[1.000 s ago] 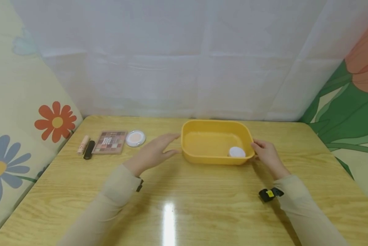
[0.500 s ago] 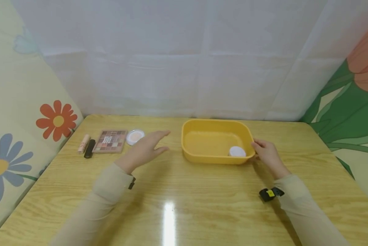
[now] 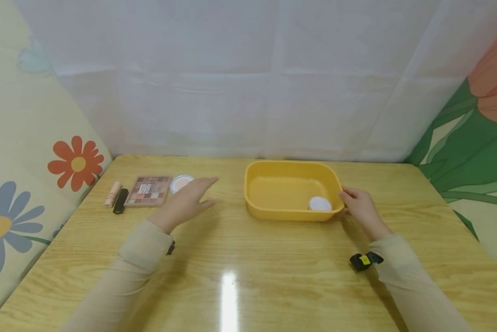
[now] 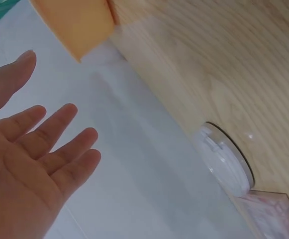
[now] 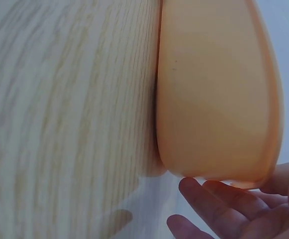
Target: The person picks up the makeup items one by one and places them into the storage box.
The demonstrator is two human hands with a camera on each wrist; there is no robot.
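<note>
A yellow plastic basin [image 3: 290, 215] stands on the wooden table right of the middle, with a round white item [image 3: 320, 204] inside its front right corner. My right hand [image 3: 362, 208] grips the basin's right end, thumb at the rim and fingers against the outer wall, as the right wrist view also shows. My left hand [image 3: 186, 203] hovers over the table with fingers extended and holds nothing; its palm faces the basin. Behind it lies a round clear-lidded compact [image 3: 181, 183], partly hidden in the head view. The left wrist view shows this compact [image 4: 226, 162] beside a palette's corner.
Left of the compact, an eyeshadow palette [image 3: 148, 191] lies flat on the table. Next to it are a black tube [image 3: 121, 201] and a pale pink tube [image 3: 113, 194]. White cloth [image 3: 248, 92] hangs behind the table's back edge.
My left hand has moved left, away from the basin's left end, and now partly covers the compact. The right hand and basin have stayed in place.
</note>
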